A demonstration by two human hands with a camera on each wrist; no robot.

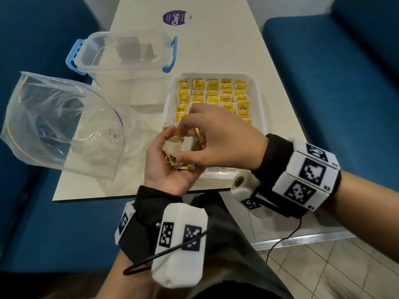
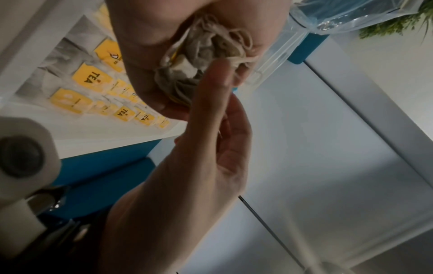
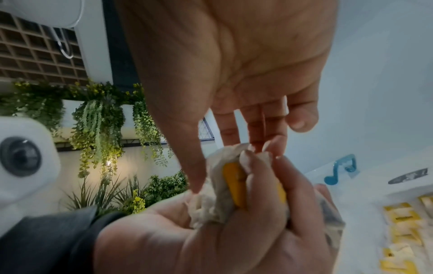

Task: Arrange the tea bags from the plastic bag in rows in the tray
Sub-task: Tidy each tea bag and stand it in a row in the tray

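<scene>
My left hand [image 1: 170, 147] lies palm up over the tray's near edge, its fingers curled round a bunch of tea bags [image 1: 172, 147] with tangled strings and yellow tags. My right hand [image 1: 183, 142] reaches over from the right; its thumb and fingers pinch one pale tea bag [image 1: 187, 144] at the top of the bunch. The white tray [image 1: 261, 100] holds rows of yellow-tagged tea bags [image 1: 216, 93]. In the right wrist view the bunch [image 3: 211, 200] sits in the left hand [image 3: 234, 237]. The clear plastic bag [image 1: 60, 121] lies open on the left.
A clear lidded box with blue handles [image 1: 123, 55] stands behind the plastic bag, left of the tray. The white table's near edge [image 1: 97, 196] runs just under my wrists. Blue seats flank the table on both sides.
</scene>
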